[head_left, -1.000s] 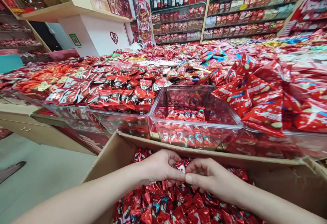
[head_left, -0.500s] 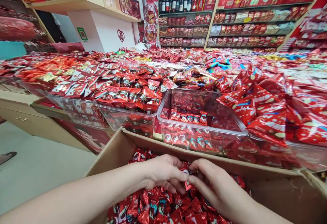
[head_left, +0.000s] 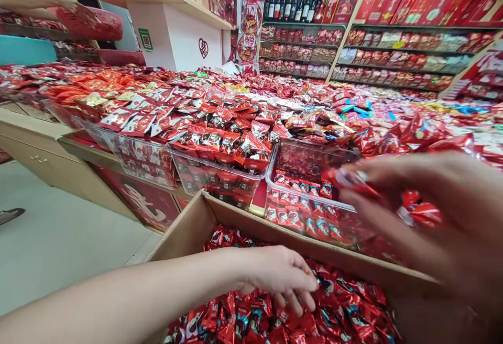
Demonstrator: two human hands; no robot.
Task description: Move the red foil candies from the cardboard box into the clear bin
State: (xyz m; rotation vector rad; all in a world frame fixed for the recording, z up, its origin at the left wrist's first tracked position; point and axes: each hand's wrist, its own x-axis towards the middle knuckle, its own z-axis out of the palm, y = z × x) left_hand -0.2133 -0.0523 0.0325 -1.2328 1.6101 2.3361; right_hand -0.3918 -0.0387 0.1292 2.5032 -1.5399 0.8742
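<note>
My right hand [head_left: 428, 202], smeared by motion, is closed around a few red wrapped candies [head_left: 420, 209] above the right part of a clear plastic bin [head_left: 314, 200]. One candy shows at its fingertips, over the bin's opening. Inside that bin, similar small red candies lie in a row along the front. My left hand [head_left: 285, 276] hangs low over the cardboard box [head_left: 251, 223], its fingers loosely bent and apart, with no candy visible in it. Beneath it the box holds a heap of red wrapped candies [head_left: 341, 302], some with blue marks.
Left of the bin stands another clear bin [head_left: 220, 176] heaped with red and black packets. Packets cover the display behind, and shelves of bottles [head_left: 291, 6] and boxes line the back. At upper left, another person's hands hold a pink basket [head_left: 94, 22].
My right hand has risen out of the cardboard box with candies, moving right and up to the clear bin. My left hand has shifted slightly right. The other person's basket has come further into view.
</note>
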